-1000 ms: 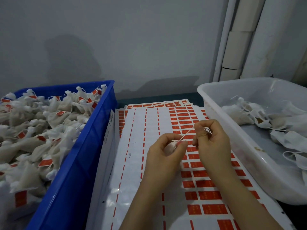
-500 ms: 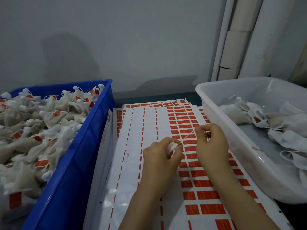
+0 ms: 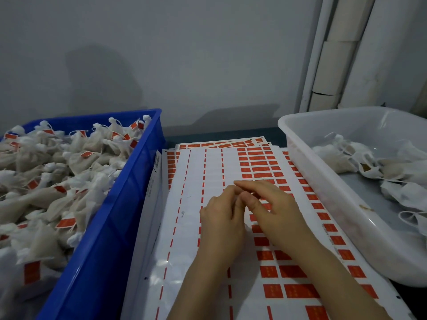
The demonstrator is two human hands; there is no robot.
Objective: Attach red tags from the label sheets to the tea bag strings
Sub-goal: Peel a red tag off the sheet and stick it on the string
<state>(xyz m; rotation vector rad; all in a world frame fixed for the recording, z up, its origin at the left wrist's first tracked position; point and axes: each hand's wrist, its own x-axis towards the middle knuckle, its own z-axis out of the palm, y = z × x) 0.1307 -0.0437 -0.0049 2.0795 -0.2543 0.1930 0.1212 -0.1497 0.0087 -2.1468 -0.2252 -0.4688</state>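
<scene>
Background: a plain grey wall point(image 3: 161, 54). On the tabletop point(image 3: 208, 136) a stack of label sheets point(image 3: 191, 227) runs lengthwise from the near edge to the far edge.

My left hand point(image 3: 221, 220) and right hand point(image 3: 275, 211) meet fingertip to fingertip over the middle of the top sheet. The left fingers are curled and the right fingers reach across them. I cannot tell what either holds; no tea bag or string shows.

The remaining red tags point(image 3: 293, 271) lie under and to the right of the hands, so the right hand is nearer. The left columns are stripped.

The blue crate point(image 3: 104, 250) at the left edge holds tagged tea bags point(image 3: 57, 181). The white tub point(image 3: 335, 112) at the right edge holds untagged tea bags point(image 3: 392, 172).

Print on the tags and sheet margins is too small to read.
</scene>
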